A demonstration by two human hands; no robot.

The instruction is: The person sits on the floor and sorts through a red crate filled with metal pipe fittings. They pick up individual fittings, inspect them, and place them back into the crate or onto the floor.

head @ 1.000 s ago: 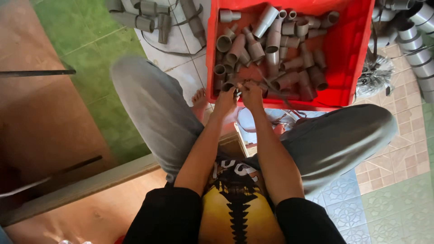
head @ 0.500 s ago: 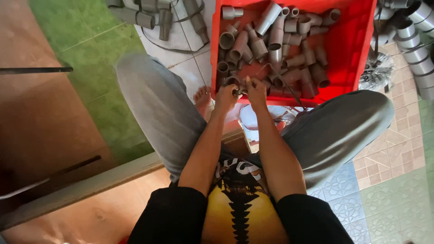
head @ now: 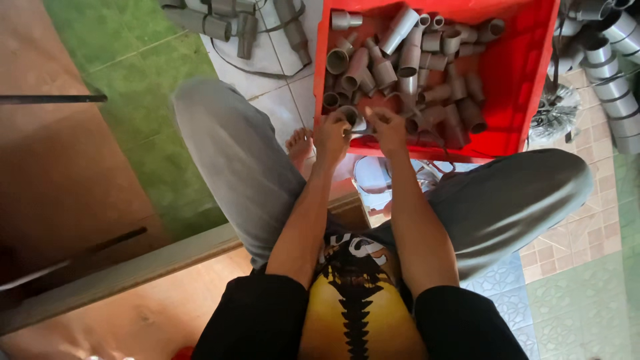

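Head view, looking straight down. Nearest, at 6 o'clock: black sleeves and a yellow-and-black shirt front [head: 357,313]. Both bare forearms run up from there toward 12 o'clock, close together. Grey trouser legs [head: 233,167] splay out to 10 and 3 o'clock; a bare foot [head: 300,143] shows just left of the left wrist.

Left hand [head: 331,137] and right hand [head: 387,128] meet at the near rim of the red crate [head: 527,80], just apart from each other. Between them sits one grey pipe fitting [head: 352,117], open mouth facing up. Left fingers curl round its left side, pinching it; right fingers press together on its right end. Whether the right hand grips the same piece or a second small one, cannot tell — detail blurred.

Beyond the hands, toward 12 o'clock: crate holds a loose heap of grey fittings [head: 407,60], short sleeves and reducers, lying at all angles, some mouth-up, touching one another. Heap fills the left and middle of the crate; right part shows bare red floor.

Under the crate's near edge, a pale blue-white object [head: 373,177], partly hidden between the legs.

Far field: more grey pipes [head: 233,20] on the tiled floor at 11 o'clock; stacked grey rings [head: 613,67] at 2 o'clock, outside the crate. Green tiles at 10 o'clock; brown wooden surface [head: 60,173] at 9 o'clock.
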